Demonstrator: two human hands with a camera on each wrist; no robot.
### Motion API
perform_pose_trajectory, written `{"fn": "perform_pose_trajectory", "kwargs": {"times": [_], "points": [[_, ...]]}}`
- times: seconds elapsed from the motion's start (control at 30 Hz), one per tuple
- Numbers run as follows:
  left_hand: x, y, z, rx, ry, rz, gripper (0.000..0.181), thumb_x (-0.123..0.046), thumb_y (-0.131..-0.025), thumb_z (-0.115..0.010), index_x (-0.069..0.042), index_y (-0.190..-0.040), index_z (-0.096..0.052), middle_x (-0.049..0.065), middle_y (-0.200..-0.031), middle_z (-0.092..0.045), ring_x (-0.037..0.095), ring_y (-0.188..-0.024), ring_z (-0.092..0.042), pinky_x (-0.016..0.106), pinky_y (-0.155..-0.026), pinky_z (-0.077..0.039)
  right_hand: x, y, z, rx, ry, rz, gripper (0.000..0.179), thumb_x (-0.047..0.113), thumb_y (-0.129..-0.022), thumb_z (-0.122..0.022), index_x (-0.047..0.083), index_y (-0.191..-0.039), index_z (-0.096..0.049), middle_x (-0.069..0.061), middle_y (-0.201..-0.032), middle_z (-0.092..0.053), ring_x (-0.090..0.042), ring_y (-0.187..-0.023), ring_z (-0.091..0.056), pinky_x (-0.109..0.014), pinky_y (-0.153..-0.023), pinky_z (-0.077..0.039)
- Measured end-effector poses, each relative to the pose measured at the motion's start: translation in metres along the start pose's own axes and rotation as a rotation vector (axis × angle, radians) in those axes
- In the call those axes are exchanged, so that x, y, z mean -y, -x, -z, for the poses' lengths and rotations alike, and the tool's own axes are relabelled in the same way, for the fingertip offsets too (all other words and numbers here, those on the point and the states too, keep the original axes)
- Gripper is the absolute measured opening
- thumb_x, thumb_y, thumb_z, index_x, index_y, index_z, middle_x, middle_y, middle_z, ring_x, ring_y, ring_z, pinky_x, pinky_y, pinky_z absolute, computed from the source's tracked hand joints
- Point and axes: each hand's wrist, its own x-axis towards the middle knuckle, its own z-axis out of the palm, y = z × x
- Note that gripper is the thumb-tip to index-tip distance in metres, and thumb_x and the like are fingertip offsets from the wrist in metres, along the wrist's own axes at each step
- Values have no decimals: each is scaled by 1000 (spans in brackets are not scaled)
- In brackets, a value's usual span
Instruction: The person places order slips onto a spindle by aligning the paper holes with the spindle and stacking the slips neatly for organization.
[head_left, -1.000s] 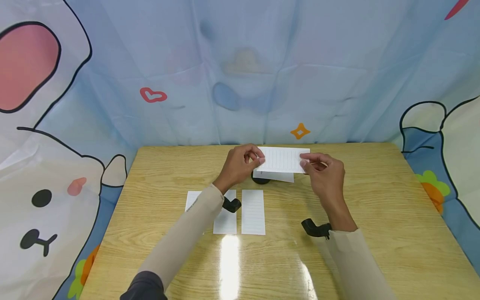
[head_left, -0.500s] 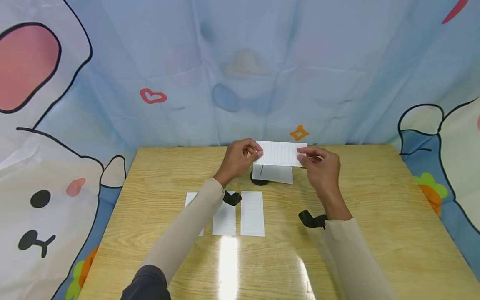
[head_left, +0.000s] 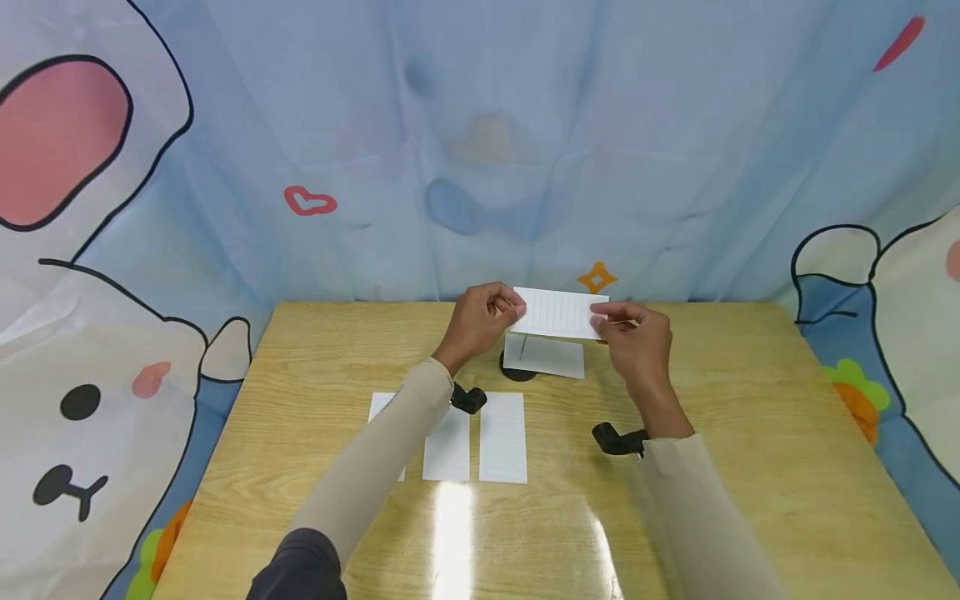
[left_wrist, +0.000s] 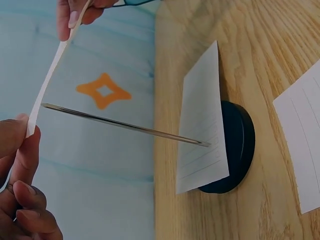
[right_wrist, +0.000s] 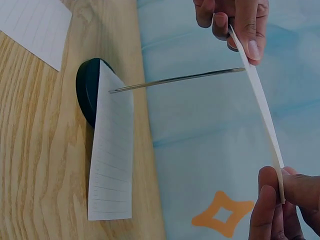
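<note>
Both hands hold one lined white paper slip [head_left: 560,313] level above a bill spike. My left hand [head_left: 477,323] pinches its left end between thumb and fingers; my right hand [head_left: 637,346] pinches the right end. The thin metal spike [left_wrist: 125,124] stands up from a round black base [left_wrist: 242,145]. Its tip reaches the underside of the held slip in both wrist views, nearer the left hand; whether it pierces the paper I cannot tell. Another lined slip [left_wrist: 200,115] sits low on the spike, pierced near one end and slightly tilted over the base.
Three more slips lie in a row on the wooden table [head_left: 750,467]: a right one [head_left: 502,437], a middle one [head_left: 447,450] and a left one [head_left: 386,402] partly behind the left sleeve. A printed blue curtain [head_left: 480,167] hangs at the table's back edge.
Both hands have raised the held slip a little, and more of the pierced slip and spike now shows below it. The held slip's right end has dipped slightly. The head view has tilted up a little.
</note>
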Motion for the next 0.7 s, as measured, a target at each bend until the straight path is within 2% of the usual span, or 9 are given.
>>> {"fn": "perform_pose_trajectory", "kwargs": {"times": [0.37, 0.7], "points": [[2, -1, 0, -6, 7, -11, 9, -22, -104, -73, -14, -103, -77, 4, -89, -74, 19, -70, -48, 29, -69, -39, -4, -3, -4, -18, -10, -7, 18, 13, -100, -76, 6, -116, -81, 0, -106, -63, -13, -84, -69, -20, -72, -60], [7, -2, 0, 1, 10, 20, 9, -23, -103, -73, -16, -103, -78, 4, -91, -75, 18, -74, -51, 29, -71, -41, -11, -5, -7, 26, -1, -22, 18, 15, -100, -77, 7, -116, -81, -1, -106, -63, -11, -82, -68, -21, -70, -59]]}}
